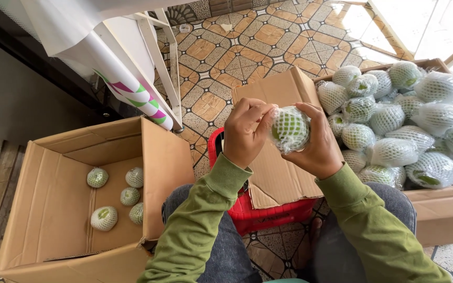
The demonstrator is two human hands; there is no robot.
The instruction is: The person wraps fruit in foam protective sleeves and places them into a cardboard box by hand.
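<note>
While I watch from the head camera, my left hand [246,131] and right hand [318,141] both close on one green fruit [290,129] in its white foam net, held at chest height above the red stool [260,212]. The fruit sits between the palms, roundish, with no clear long axis. The nearly empty box [53,209] lies at eight o'clock, the full box [441,209] at three.
</note>
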